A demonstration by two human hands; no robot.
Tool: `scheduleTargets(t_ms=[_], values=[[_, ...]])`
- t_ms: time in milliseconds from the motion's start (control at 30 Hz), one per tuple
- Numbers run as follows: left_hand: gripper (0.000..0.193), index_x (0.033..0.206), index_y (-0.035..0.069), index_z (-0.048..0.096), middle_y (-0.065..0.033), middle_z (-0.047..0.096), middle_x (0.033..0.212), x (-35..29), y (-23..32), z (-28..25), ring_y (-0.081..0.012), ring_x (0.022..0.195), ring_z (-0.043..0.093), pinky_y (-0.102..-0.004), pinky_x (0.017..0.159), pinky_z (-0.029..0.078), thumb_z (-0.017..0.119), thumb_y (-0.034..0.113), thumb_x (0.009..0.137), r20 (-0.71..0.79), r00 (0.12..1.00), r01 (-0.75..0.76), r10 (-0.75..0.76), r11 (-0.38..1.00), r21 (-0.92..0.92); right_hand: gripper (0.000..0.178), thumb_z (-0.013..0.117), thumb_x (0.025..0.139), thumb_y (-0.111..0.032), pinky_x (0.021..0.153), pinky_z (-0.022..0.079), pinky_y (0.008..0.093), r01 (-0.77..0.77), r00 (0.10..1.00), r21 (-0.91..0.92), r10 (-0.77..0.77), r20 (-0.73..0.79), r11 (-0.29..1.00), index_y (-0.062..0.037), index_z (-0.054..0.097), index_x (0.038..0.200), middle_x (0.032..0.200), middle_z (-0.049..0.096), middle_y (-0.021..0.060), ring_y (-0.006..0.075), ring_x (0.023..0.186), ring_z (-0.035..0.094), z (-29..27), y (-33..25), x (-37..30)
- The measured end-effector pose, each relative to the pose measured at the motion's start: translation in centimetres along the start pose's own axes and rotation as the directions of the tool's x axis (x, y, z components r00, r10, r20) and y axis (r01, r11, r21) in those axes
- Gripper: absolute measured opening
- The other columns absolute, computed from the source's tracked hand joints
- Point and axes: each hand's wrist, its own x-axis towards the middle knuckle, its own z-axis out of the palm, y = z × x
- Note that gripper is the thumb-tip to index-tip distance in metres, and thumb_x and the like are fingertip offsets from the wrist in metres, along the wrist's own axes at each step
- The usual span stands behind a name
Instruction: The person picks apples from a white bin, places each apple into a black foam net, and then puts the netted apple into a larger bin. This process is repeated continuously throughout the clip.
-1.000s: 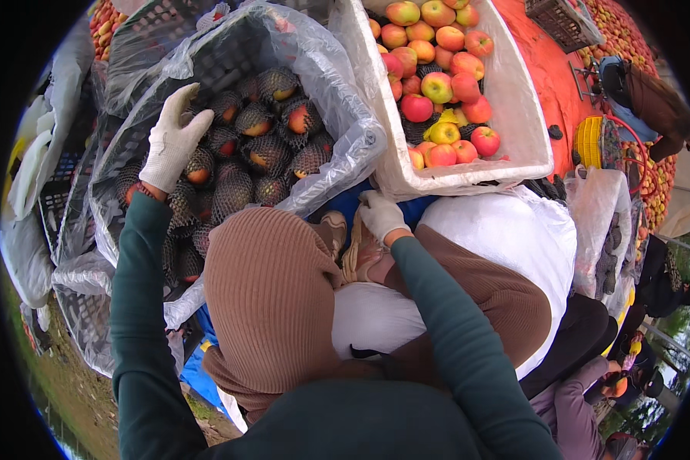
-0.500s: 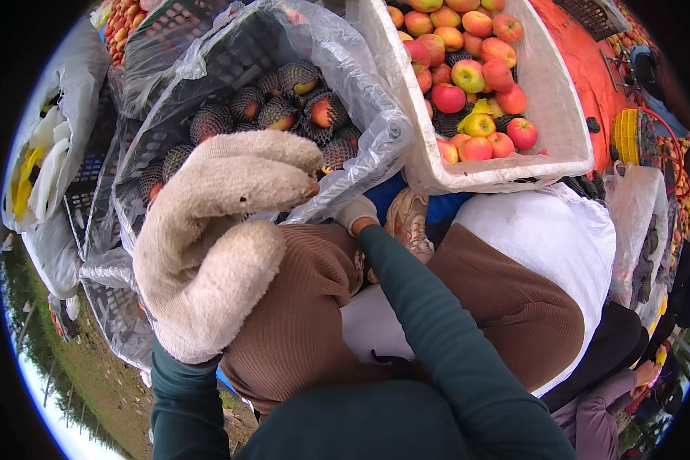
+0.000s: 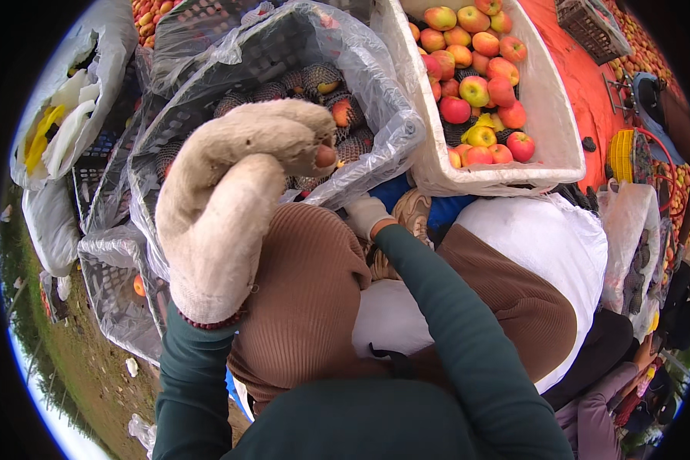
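Note:
My left hand (image 3: 234,192), in a worn cream glove, is raised over the near left side of a plastic-lined dark crate (image 3: 410,130). Its fingers curl over against the thumb, and a bare fingertip pokes through the glove. What they may hold is hidden. Below the crate's near right corner is my right hand (image 3: 366,215), also gloved, close to the liner's edge; its fingers are mostly hidden. Inside the crate lie several apples in black foam nets (image 3: 318,79). To the right stands a white foam box (image 3: 506,180) with loose red-yellow apples (image 3: 475,90).
Another lined crate (image 3: 123,295) with an apple sits at the left, below a bag of white and yellow packing material (image 3: 54,134). A white sack (image 3: 540,245) lies by my right leg. Beyond the foam box are an orange sheet (image 3: 563,84) and a yellow basket (image 3: 622,153).
The gap between my left thumb and fingers has closed, and that hand has turned and moved slightly up and right. My right hand stays by the crate's corner. The whole view has shifted slightly.

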Motion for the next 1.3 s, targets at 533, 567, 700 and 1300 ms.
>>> scheduleTargets(t_ms=[533, 567, 700, 1300], values=[[0.019, 0.092, -0.004, 0.058, -0.0150, 0.058, 0.099, -2.7, -1.5, 0.1, -0.0171, 0.085, 0.057, -0.0302, 0.081, 0.045, 0.043, -0.001, 0.080, -0.190, 0.941, 0.305, -0.280, 0.945, 0.116, 0.044, 0.040, 0.088, -0.035, 0.098, 0.036, 0.0343, -0.018, 0.999, 0.233, 0.025, -0.026, 0.972, -0.0086, 0.054, 0.121, 0.129, 0.050, 0.0111, 0.0281, 0.118, 0.046, 5.1, 2.3, 4.4], [0.021, 0.095, -0.004, 0.058, -0.0128, 0.058, 0.100, -2.8, -1.7, 0.1, -0.0161, 0.086, 0.057, -0.0291, 0.081, 0.045, 0.044, -0.001, 0.080, -0.190, 0.940, 0.301, -0.283, 0.951, 0.074, 0.042, 0.047, 0.085, -0.030, 0.091, 0.041, 0.0331, 0.009, 1.000, 0.124, -0.010, 0.006, 0.992, -0.0048, 0.056, 0.117, 0.115, 0.058, 0.0161, 0.0300, 0.108, 0.054, 4.4, 2.2, 3.8], [0.022, 0.101, -0.004, 0.058, -0.0075, 0.058, 0.101, -3.0, -0.7, 0.8, -0.0128, 0.088, 0.056, -0.0262, 0.081, 0.044, 0.044, -0.003, 0.084, -0.255, 0.926, 0.303, -0.279, 0.951, 0.059, 0.026, 0.057, 0.078, -0.016, 0.064, 0.046, 0.0293, -0.189, 0.901, 0.862, 0.432, -0.039, 0.471, 0.0004, 0.057, 0.098, 0.081, 0.060, 0.0127, 0.0212, 0.070, 0.059, -1.2, 3.5, -3.9], [0.035, 0.115, -0.002, 0.051, -0.0133, 0.055, 0.111, -8.6, 5.2, 9.8, -0.0158, 0.095, 0.056, -0.0284, 0.084, 0.046, 0.058, 0.005, 0.080, -0.124, 0.989, 0.053, -0.079, 0.978, -0.202, 0.016, 0.051, 0.085, -0.006, 0.042, 0.038, 0.0146, 0.588, 0.701, 0.802, 0.427, -0.571, 0.106, -0.0004, 0.054, 0.099, 0.078, 0.059, 0.0012, 0.0025, 0.053, 0.050, -18.8, -14.3, -31.8]])
